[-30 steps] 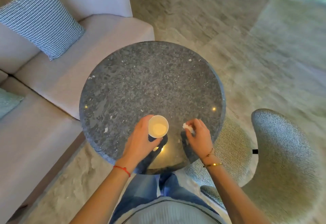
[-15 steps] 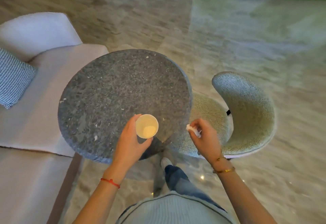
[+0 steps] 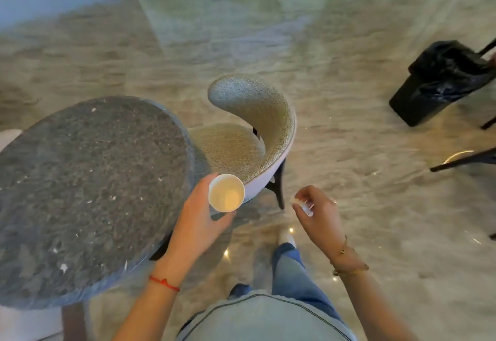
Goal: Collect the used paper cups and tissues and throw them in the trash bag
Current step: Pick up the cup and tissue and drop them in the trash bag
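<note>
My left hand (image 3: 198,220) grips a white paper cup (image 3: 226,193), held upright just past the right edge of the round dark stone table (image 3: 88,193). A small crumpled white tissue (image 3: 304,205) is pinched in the fingers of my right hand (image 3: 319,214), which hovers over the floor to the right of the cup. A black bin lined with a black trash bag (image 3: 442,80) stands on the floor at the far right, well away from both hands.
A curved woven chair (image 3: 255,126) stands right behind the cup, beside the table. Dark chair legs (image 3: 464,160) reach in from the right edge near the bin. The polished marble floor (image 3: 349,152) is open between me and the bin.
The view has swung right, away from the sofa; the bin has come into sight. Both hands have left the tabletop, carrying the cup and the tissue to the right.
</note>
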A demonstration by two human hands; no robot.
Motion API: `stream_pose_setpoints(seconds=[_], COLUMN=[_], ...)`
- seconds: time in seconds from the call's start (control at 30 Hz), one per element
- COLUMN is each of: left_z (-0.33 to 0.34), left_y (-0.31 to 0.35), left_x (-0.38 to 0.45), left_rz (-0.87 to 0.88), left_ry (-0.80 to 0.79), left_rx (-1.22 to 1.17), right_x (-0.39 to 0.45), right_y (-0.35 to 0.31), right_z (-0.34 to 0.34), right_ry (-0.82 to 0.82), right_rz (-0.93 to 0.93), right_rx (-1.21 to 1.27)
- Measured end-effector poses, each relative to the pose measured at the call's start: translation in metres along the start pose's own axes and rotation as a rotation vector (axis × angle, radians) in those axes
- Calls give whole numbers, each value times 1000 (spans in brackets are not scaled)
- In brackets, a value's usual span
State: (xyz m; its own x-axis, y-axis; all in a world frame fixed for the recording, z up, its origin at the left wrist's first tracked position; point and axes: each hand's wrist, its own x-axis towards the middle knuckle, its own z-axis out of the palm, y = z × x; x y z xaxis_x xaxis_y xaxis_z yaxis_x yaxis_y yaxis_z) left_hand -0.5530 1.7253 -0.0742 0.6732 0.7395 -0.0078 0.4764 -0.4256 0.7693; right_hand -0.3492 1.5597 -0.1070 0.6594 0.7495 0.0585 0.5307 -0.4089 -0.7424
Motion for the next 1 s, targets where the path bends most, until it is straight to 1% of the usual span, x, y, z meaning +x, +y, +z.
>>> stream_pose_setpoints(seconds=[0.13, 0.27, 0.43, 0.57, 0.67, 0.83, 1.0], left_z=[47, 107, 192, 254, 293, 348, 407], left_y=[43, 101, 182, 245, 279, 316, 350], left_x=[31, 70, 115, 143, 166, 214, 278], left_rz=[110, 231, 339, 398, 424, 442, 465], left_ry=[-95, -191, -281, -356, -402, -450, -465], left_rx=[14, 19, 34, -21, -30, -6, -10], right_x=[-9, -6, 0, 5, 13, 36, 89], right_y=[39, 87, 151, 198, 228, 277, 330], right_z=[-48, -107, -195, -253, -284, -319, -350], right_ry=[108, 214, 338, 412, 462, 509, 531], right_rz=[96, 190, 291, 350, 400, 482, 524], right_rx=[-16, -37, -112, -122, -125, -119, -110])
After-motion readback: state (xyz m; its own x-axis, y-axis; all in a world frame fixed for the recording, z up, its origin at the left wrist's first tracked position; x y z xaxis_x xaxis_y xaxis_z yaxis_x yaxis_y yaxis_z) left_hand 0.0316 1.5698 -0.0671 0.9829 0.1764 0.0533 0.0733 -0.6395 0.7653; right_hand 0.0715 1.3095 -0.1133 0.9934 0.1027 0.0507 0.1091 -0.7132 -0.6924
